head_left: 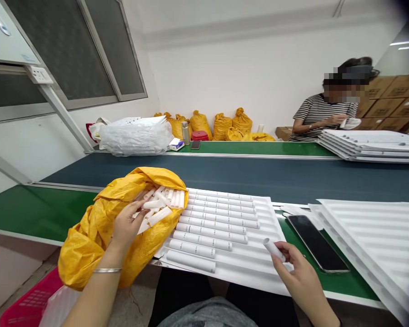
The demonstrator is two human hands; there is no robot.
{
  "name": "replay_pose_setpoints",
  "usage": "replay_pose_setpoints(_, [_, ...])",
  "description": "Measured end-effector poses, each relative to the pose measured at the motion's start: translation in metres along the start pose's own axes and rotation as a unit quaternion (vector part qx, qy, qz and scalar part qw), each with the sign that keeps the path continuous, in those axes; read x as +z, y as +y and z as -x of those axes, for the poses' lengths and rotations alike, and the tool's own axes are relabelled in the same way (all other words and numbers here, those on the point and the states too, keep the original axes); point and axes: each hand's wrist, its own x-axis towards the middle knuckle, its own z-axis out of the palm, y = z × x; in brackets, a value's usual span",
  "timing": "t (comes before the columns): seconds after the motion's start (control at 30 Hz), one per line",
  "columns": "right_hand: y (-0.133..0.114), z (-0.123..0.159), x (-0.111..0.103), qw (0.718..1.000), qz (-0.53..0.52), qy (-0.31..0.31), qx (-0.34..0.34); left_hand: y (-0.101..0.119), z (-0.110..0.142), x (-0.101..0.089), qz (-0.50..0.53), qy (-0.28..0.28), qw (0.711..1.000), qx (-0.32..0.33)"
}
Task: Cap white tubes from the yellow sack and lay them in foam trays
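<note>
My left hand (127, 222), with a silver bangle on its wrist, reaches into the mouth of a yellow woven sack (88, 236). Its thumb and fingers close around one end of a white tube (152, 204), among many loose white tubes (161, 215). Over the right part of a white ridged tray (238, 277), my right hand (296, 268) pinches another short white tube (273, 250), tilted with its hollow end facing up and left. Rows of white tubes with small dark print (207, 225) lie in the tray's grooves, mostly on its left side.
Right of the tray lie a black phone (316, 243) and stacked ridged trays (375, 240). A dark conveyor belt (225, 172) runs behind. Across it sit a plastic-wrapped pile (136, 136), a bottle (185, 133), more trays (375, 145) and a person (323, 113). A pink basket (34, 295) stands below left.
</note>
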Motion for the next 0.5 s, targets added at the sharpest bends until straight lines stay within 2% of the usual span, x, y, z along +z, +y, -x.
replay_pose_setpoints(0.03, [-0.006, 0.002, 0.002, 1.0, -0.019, -0.016, -0.008, 0.012, 0.005, 0.005, 0.087, 0.006, 0.996, -0.008])
replay_pose_setpoints(0.1, [-0.025, 0.006, 0.006, 0.995, -0.073, -0.059, -0.033, 0.039, 0.017, 0.021, 0.247, -0.015, 0.968, -0.034])
replay_pose_setpoints(0.17, [-0.05, 0.009, 0.01, 0.984, -0.14, -0.097, -0.06, 0.066, 0.031, 0.041, 0.322, -0.087, 0.942, -0.035])
replay_pose_setpoints(0.27, [-0.082, 0.009, 0.012, 0.966, -0.22, -0.085, -0.103, 0.099, 0.051, 0.066, 0.309, -0.166, 0.936, 0.028])
replay_pose_setpoints(0.37, [-0.098, 0.006, 0.006, 0.964, -0.219, -0.031, -0.15, 0.12, 0.062, 0.077, 0.311, -0.166, 0.931, 0.098])
replay_pose_setpoints(0.43, [-0.102, 0.004, 0.001, 0.965, -0.193, -0.033, -0.176, 0.129, 0.066, 0.078, 0.35, -0.158, 0.913, 0.133])
replay_pose_setpoints(0.5, [-0.103, 0.003, -0.001, 0.965, -0.17, -0.048, -0.193, 0.136, 0.067, 0.075, 0.342, -0.164, 0.908, 0.18])
